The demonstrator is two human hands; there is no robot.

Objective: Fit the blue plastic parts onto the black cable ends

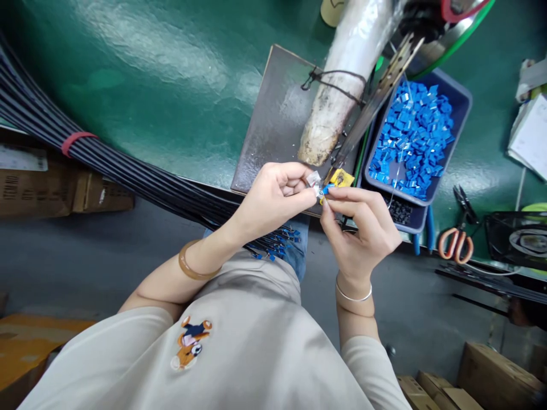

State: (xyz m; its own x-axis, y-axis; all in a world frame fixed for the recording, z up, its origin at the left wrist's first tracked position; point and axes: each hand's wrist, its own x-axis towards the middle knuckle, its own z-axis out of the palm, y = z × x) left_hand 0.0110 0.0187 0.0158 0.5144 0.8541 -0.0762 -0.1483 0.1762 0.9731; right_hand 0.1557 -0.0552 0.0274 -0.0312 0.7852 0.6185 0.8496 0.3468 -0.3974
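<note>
My left hand (284, 191) is closed in a pinch around a small whitish connector (315, 181) at the table's front edge. My right hand (363, 222) meets it from the right, thumb and forefinger pressed together on what looks like a thin solder wire (323, 197), mostly hidden by the fingers. A small blue piece (328, 188) shows between the two hands. Just above the fingertips is the tip of a soldering iron (363, 125), slanting down from the upper right. Beside the tip lies a yellow pad (342, 177).
A blue-grey bin (464, 114) holds many blue connectors; a smaller tray (416, 219) holds black bits. Orange-handled scissors (456, 245) lie to the right. A wrapped tube (342, 74) rests over a dark board (273, 114). A black cable bundle (128, 162) runs from the left towards my lap.
</note>
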